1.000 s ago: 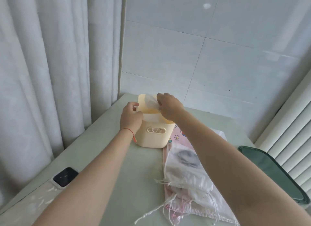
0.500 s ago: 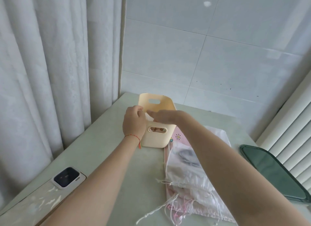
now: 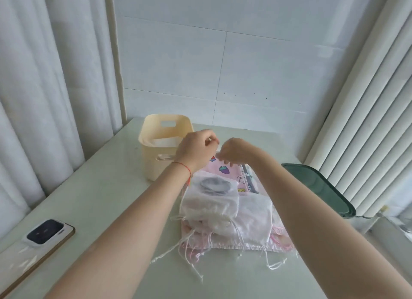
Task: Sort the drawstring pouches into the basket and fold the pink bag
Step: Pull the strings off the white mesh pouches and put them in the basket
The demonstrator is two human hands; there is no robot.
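Note:
A cream plastic basket (image 3: 153,167) stands at the table's far left, with a white pouch (image 3: 165,141) lying inside it. To its right a pink cartoon-print bag (image 3: 227,171) lies flat under a pile of white drawstring pouches (image 3: 254,216). The top pouch (image 3: 214,194) shows a grey round shape through the cloth. Loose strings (image 3: 189,254) trail toward me. My left hand (image 3: 196,151) and right hand (image 3: 234,152) hover close together over the pink bag's far edge, beside the basket. Their fingers are loosely curled, and I see nothing in them.
A phone (image 3: 49,232) lies near the table's left edge. A dark green tray (image 3: 316,187) sits at the right edge. White curtains hang on the left, a ribbed white panel (image 3: 367,120) stands on the right, and a tiled wall is behind.
Both hands have left the basket and moved right and back to the far end of the pink bag. The white pouch they held now lies in the basket.

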